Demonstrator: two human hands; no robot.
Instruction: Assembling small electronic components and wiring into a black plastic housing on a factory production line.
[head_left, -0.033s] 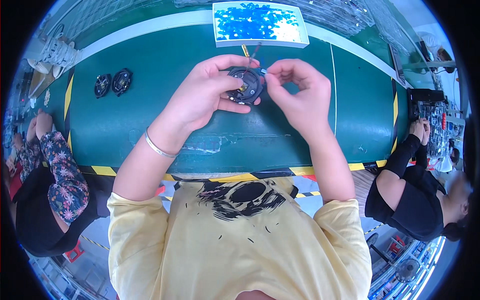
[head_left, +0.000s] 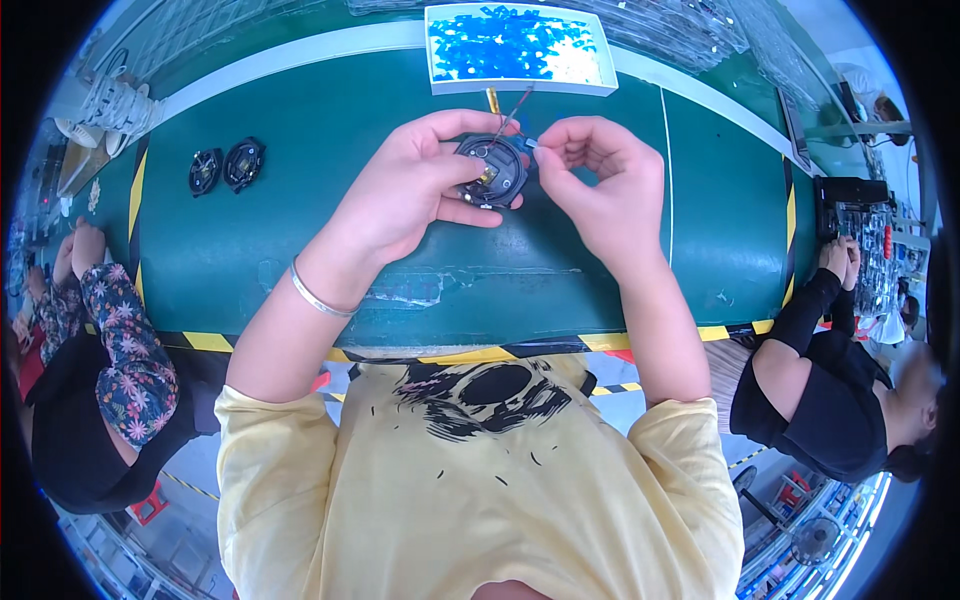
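Left grip (head_left: 420,190) cradles a round black part (head_left: 492,170) above the green bench (head_left: 300,230), unchanged from the earlier frame. Right hand (head_left: 600,185) pinches what appears to be a small blue piece (head_left: 531,143) at its rim; fitting looks unfinished.

The left hand (head_left: 415,185) hid much of the round black part (head_left: 493,170); the right hand's (head_left: 600,185) pinched piece was too small to tell.

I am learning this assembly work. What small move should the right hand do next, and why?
Probably press the small blue piece down into the round black part. The right hand pinches it at the part's edge, and the left hand holds the part steady above the green table.
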